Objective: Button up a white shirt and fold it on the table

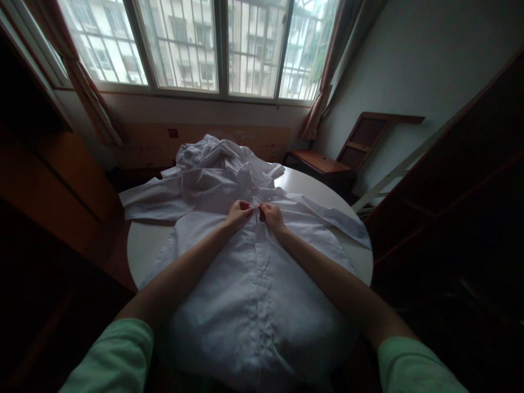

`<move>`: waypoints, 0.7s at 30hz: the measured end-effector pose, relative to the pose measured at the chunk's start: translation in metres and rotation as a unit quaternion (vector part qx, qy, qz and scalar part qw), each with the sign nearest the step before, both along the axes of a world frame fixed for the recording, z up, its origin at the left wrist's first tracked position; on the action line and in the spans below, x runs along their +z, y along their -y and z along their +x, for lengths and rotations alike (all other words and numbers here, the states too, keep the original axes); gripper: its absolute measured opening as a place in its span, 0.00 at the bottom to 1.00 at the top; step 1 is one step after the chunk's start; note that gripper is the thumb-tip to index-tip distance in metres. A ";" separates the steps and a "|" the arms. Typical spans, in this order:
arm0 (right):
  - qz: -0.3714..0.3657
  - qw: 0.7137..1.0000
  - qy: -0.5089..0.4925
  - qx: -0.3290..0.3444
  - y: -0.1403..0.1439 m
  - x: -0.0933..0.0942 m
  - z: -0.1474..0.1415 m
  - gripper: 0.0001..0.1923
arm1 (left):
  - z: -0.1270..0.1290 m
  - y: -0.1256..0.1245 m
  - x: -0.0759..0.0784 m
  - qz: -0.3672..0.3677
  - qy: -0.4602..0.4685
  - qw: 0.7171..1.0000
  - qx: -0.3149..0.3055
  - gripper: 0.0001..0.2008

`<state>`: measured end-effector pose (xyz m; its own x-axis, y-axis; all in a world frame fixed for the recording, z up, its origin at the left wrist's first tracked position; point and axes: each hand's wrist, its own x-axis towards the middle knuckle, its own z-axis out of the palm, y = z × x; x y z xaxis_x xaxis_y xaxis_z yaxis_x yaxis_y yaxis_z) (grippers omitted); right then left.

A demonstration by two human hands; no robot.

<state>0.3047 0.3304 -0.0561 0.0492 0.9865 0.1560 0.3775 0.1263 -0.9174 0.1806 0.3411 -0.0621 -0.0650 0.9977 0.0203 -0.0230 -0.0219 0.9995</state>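
A white button-up shirt (254, 289) lies spread front-up on a round white table (141, 245), its sleeves stretched out to both sides. My left hand (238, 212) and my right hand (271, 215) meet at the shirt's front placket just below the collar, each pinching one edge of the fabric there. A crumpled heap of more white clothing (213, 153) sits on the far side of the table, beyond the collar.
A barred window (204, 43) with curtains fills the far wall. Dark wooden furniture (49, 180) stands to the left and right. A low wooden bench or frame (327, 161) sits at the back right, near the table's edge.
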 end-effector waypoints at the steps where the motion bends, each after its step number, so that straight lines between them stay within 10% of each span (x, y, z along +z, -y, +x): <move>1: -0.024 0.999 -0.026 0.019 -0.002 0.000 0.001 0.14 | 0.000 0.000 -0.001 0.008 -0.013 1.000 0.003 0.10; 12: -0.085 0.984 -0.141 0.075 0.002 0.006 0.000 0.05 | -0.001 0.001 -0.006 0.062 -0.107 0.992 0.038 0.08; 21: -0.008 0.998 0.048 0.047 -0.002 -0.002 -0.002 0.04 | -0.003 0.001 -0.005 0.077 -0.110 0.990 0.036 0.07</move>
